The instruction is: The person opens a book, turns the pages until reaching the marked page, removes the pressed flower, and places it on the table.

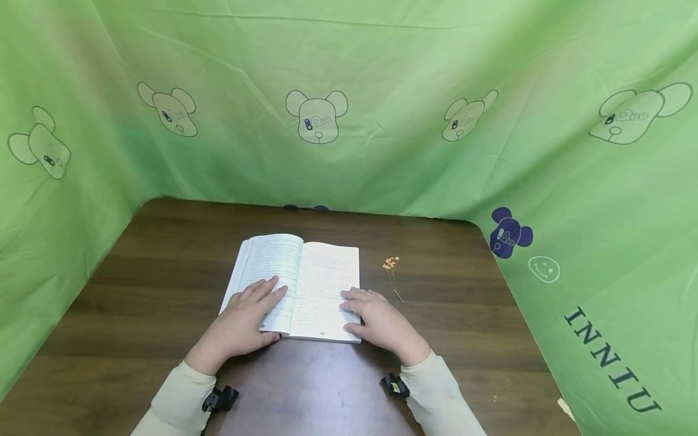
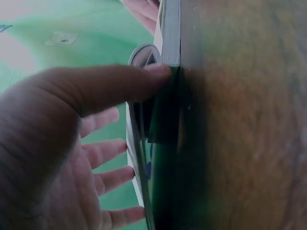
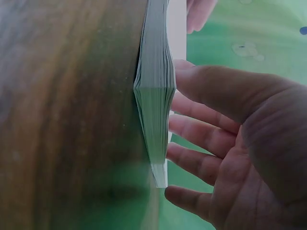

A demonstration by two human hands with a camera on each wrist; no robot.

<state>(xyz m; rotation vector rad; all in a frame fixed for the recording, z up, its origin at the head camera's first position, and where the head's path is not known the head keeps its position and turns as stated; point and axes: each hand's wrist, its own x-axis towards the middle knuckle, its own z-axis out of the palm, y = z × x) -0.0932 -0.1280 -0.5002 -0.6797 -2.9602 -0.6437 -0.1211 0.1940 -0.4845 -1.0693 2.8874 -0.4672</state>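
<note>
An open book [image 1: 327, 278] with written or printed lines on its pages lies on the table. My left hand [image 1: 242, 318] rests on the left page with its fingers spread and extended. Its thumb [image 2: 120, 86] reaches along the book's bottom edge, near the spine. On the right page lie the fingertips of my right hand [image 1: 378, 318], with the thumb near the lower right corner. The right wrist view shows the thick block of pages [image 3: 156, 110] from the side, the thumb and fingers lightly bent at its top face. A dried sprig with small orange flowers [image 1: 391, 264] lies right of the book.
The dark wooden table [image 1: 163, 272] is enclosed at the back and sides by a green cloth [image 1: 382, 169] printed with bear heads. A small pale piece [image 1: 566, 409] shows at the table's right edge. Each wrist wears a dark camera [image 1: 220, 399].
</note>
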